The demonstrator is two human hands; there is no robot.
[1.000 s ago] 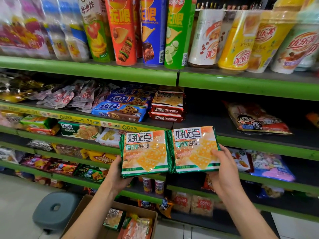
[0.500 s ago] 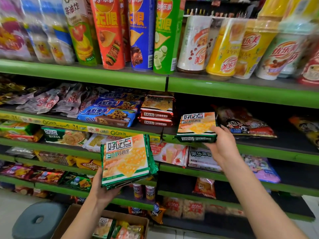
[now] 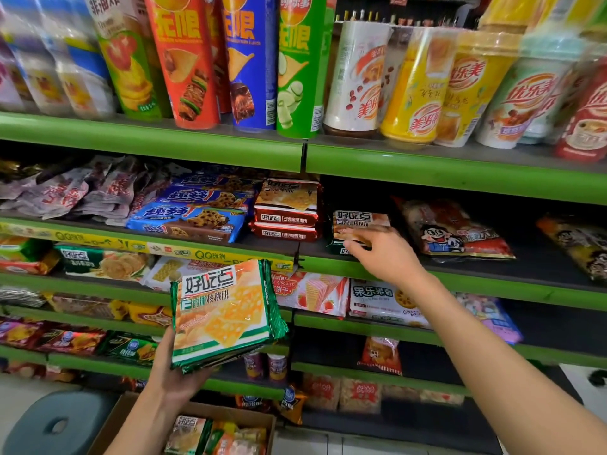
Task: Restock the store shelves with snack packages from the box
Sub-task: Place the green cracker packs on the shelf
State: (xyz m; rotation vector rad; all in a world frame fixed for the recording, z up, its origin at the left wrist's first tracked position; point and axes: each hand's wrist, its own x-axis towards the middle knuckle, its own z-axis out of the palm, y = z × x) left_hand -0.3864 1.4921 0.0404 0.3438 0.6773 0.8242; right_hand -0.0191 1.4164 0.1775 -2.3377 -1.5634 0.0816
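Your right hand [image 3: 384, 254] sits just right of the frame's centre, fingers spread and resting on the front edge of a green cracker pack [image 3: 358, 229] that lies flat on the second shelf [image 3: 460, 280]. The hand looks loose and open rather than clamped, touching the pack more than gripping it. That pack lies with its long side running left to right, just beside the stack of red packs [image 3: 285, 208] on its left, with bare shelf between it and the cartoon-printed bag [image 3: 453, 229] on its right.

Your left hand [image 3: 170, 376], low and left of centre, is closed under a second green pack [image 3: 223, 313], held tilted, face toward you, well below the shelf. The slot it probably wants lies up and to the right of that hand, on or beside the shelved pack. Your right arm reaches in from the lower right and crosses that path, so it likely needs to clear first.

The box [image 3: 210, 431] sits at the bottom edge, with more packs inside.
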